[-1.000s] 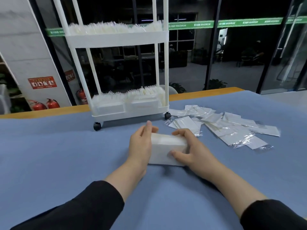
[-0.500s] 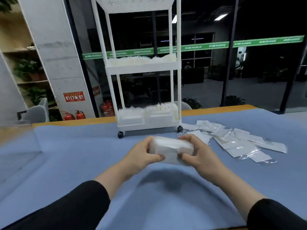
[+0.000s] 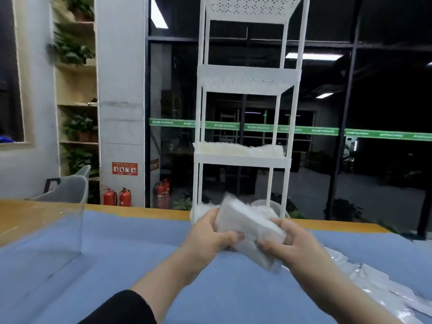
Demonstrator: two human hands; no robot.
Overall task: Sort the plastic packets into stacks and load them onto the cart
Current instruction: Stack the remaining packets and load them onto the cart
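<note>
A thick stack of white plastic packets (image 3: 247, 226) is lifted off the blue table, tilted down to the right. My left hand (image 3: 208, 239) grips its left end, thumb across the front. My right hand (image 3: 289, 246) grips its right end. Just behind the stack stands the tall white cart (image 3: 243, 157). Its second-lowest shelf (image 3: 243, 159) holds a row of packets, and its bottom tray is mostly hidden behind my hands. The two upper shelves look bare from below. Loose packets (image 3: 378, 284) lie scattered on the table at the right.
The blue cloth covers the table (image 3: 117, 265), with a wooden edge along the far side. A clear plastic box (image 3: 46, 232) stands at the left. Beyond the table are a grey chair, red fire extinguishers (image 3: 117, 197) and a glass wall.
Both hands have lifted the stack from the table and carried it up toward the cart's bottom tray, tilting it. My view has swung upward, showing the cart's higher shelves.
</note>
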